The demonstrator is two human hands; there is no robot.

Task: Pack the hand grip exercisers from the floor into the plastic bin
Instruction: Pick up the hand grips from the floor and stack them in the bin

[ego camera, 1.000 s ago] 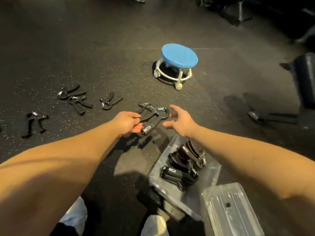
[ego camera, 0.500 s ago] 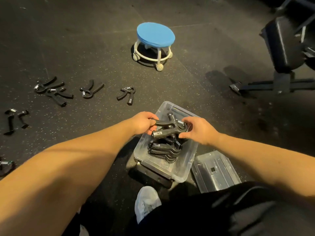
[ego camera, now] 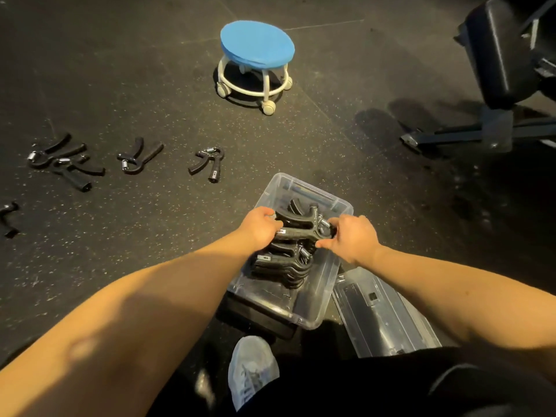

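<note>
Hands meet at frame centre: our left hand (ego camera: 260,228) and right hand (ego camera: 353,237) each clench an end of one hand grip exerciser (ego camera: 301,227) over the clear plastic bin (ego camera: 313,308), atop the stack of exercisers (ego camera: 281,266) inside. Loose exercisers (ego camera: 207,164) lie on the floor (ego camera: 120,85) at left; the lid (ego camera: 382,320) rests beside the bin, lower right.

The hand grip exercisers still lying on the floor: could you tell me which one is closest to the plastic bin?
The lone exerciser just beyond the bin's far-left corner, handles pointing toward the person; the other exercisers lie farther left.
</note>
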